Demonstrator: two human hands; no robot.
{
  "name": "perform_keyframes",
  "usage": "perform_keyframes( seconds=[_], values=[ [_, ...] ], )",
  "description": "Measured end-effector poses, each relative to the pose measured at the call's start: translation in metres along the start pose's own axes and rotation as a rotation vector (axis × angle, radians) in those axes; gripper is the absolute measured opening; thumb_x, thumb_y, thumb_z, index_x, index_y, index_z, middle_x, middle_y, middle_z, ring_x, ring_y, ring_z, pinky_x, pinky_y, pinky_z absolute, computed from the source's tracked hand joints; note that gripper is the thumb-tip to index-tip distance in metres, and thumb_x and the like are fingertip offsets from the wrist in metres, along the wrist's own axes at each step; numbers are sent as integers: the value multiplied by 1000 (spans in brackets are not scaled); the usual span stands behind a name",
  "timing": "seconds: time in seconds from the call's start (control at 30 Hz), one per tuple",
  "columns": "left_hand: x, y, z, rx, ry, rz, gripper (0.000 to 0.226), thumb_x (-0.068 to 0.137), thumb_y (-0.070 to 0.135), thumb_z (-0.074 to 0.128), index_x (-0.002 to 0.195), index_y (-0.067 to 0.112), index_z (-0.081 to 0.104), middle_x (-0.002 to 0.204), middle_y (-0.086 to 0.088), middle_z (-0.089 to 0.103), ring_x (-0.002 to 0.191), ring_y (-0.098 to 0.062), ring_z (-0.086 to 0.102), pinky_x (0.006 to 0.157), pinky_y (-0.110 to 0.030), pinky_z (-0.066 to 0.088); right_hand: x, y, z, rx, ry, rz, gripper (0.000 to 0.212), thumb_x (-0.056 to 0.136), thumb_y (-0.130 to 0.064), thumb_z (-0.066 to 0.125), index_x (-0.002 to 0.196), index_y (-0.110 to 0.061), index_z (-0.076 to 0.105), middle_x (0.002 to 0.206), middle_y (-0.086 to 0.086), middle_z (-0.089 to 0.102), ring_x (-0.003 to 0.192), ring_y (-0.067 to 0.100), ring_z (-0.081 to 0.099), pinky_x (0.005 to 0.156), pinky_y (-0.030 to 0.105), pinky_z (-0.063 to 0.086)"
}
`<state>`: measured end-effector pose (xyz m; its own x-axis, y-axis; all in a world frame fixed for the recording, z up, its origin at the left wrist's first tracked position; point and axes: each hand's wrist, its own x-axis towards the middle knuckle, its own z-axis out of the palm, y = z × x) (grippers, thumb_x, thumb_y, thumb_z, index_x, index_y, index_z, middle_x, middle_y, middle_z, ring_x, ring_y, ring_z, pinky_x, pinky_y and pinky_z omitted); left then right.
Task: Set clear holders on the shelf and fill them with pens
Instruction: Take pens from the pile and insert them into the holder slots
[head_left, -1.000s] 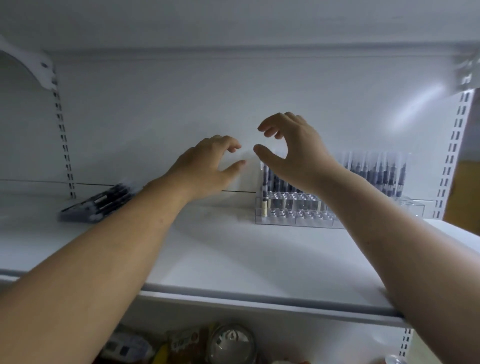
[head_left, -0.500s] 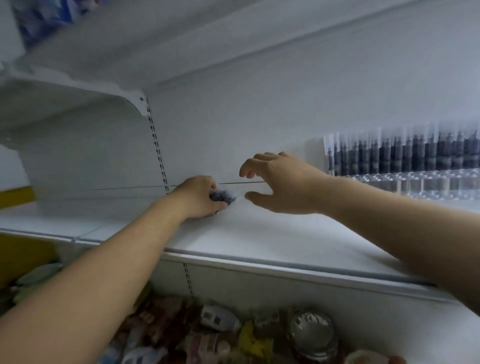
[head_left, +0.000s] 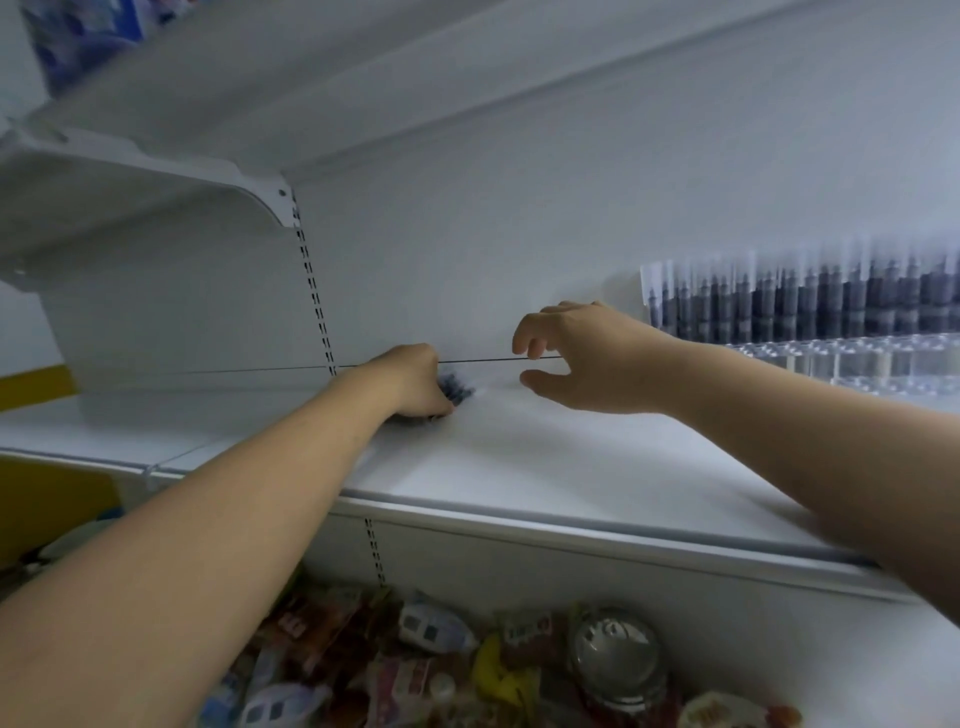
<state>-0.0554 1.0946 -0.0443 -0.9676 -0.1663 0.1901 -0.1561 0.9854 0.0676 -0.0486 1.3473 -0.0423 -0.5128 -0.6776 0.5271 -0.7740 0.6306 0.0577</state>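
Shelf (head_left: 519, 467): white and flat. The front edge runs from mid-left down to the lower right, and both forearms cross it. There is bare surface between that edge and the hands, and more to the left, past the slotted upright (head_left: 318, 312). The bracket (head_left: 260, 197) of the upper shelf overhangs the left side, well above the hands.

Left hand (head_left: 413, 382): low on the shelf near the back wall, fingers curled round a dark bundle of pens (head_left: 458, 388). The bundle is blurred, so the count is unreadable. It sticks out on the hand's right side; cannot tell whether it touches the shelf.

Right hand (head_left: 587, 358): just right of the bundle, not touching it. Fingers loosely bent, thumb apart beneath them — nothing held.

Clear holder (head_left: 857, 364): at the back right of the shelf, well apart from the left hand. A row of pens (head_left: 805, 301) stands upright in it against the wall, smeared.

Below the shelf: packaged goods (head_left: 415, 649).
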Motion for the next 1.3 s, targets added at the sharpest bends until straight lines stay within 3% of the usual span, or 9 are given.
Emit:
perform_keyframes(
  seconds=[0.13,0.23,0.3,0.43,0.6,0.77,1.0,1.17,1.3],
  values=[
    [-6,10,-1,164,-76,12,26,95,35,56,83,12,56,100,-9,66,85,-26,61,68,-31,44,-2,1,0,-11,-9,0,28,101,-41,60,126,-28,62,112,-14,61,113,12,57,101,32,42],
    [-13,16,0,277,-101,25,35,103,38,45,117,11,63,130,-11,63,103,-29,59,82,-34,42,-2,2,-1,-4,1,-4,25,101,-41,60,122,-29,64,109,-17,61,111,11,57,101,31,42],
    [-14,16,2,332,-73,32,42,105,40,40,131,14,61,138,-9,61,116,-31,60,88,-40,44,-2,4,-2,0,10,-8,22,101,-41,60,119,-30,66,108,-17,63,110,10,57,101,31,42],
    [-12,10,4,382,-26,43,38,106,43,38,123,19,61,130,-6,63,99,-28,56,83,-40,44,-2,8,-4,22,28,-8,15,100,-40,60,109,-31,69,103,-20,66,106,8,58,99,32,44],
    [-16,8,3,309,39,29,32,108,48,37,101,22,53,120,-7,63,108,-31,60,91,-38,48,-3,15,-4,53,42,3,10,98,-38,61,100,-34,70,94,-25,63,101,8,59,93,29,44],
    [-12,3,4,237,32,27,39,108,40,44,75,20,47,92,-5,54,86,-29,58,73,-32,43,-3,17,-4,73,21,11,12,98,-38,61,99,-33,72,96,-21,66,100,9,62,92,30,49],
    [-11,3,4,215,51,36,38,108,31,43,73,17,46,79,2,46,84,-28,53,73,-33,42,-4,17,-4,95,-20,5,11,97,-37,61,98,-34,72,99,-17,69,98,8,64,91,30,53],
    [-5,-5,8,220,58,42,33,106,23,43,74,18,49,81,-1,52,75,-24,58,68,-33,44,-4,19,-4,103,-22,8,11,97,-36,62,96,-34,72,97,-18,69,95,3,63,89,29,54],
    [-5,-6,4,148,120,46,26,109,31,39,94,17,54,93,-5,59,89,-30,61,75,-36,48,-4,20,-6,109,-11,14,9,96,-35,63,93,-35,71,94,-17,69,94,5,64,88,32,55]
  ],
)
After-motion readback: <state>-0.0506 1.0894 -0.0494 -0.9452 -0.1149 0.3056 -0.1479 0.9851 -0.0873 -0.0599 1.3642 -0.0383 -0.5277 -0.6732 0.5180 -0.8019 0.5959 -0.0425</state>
